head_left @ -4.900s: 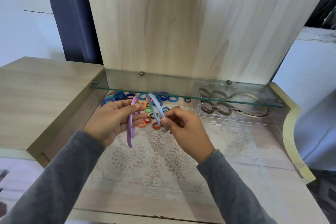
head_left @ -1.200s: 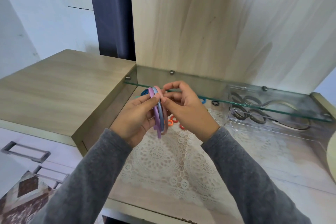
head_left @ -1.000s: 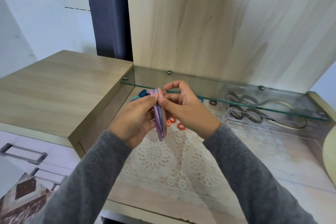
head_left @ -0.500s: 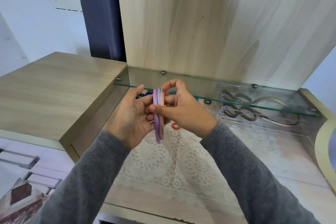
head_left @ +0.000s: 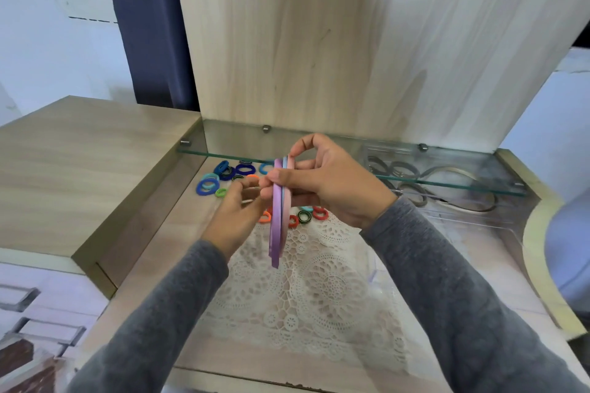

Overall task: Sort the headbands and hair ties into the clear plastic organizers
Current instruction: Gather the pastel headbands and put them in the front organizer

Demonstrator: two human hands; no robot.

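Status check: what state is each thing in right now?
Right hand, pinching headband stack.
Left hand, open beside it, blurred.
Headband stack, three together, held upright in the air.
Hair ties, loose, outside the organizer.
Clear organizer, holds dark bands.

Pale wood panel (head_left: pixel 287 41) rises behind a glass shelf (head_left: pixel 447 183). Dark blue curtain (head_left: pixel 153 25) hangs against a white wall (head_left: pixel 38 48), left.

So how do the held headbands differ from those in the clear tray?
The held headbands are purple, blue and pink; the tray headbands look dull grey-brown. The held ones stand on edge, pinched in the right hand; the tray ones lie flat. Both are thin curved bands.
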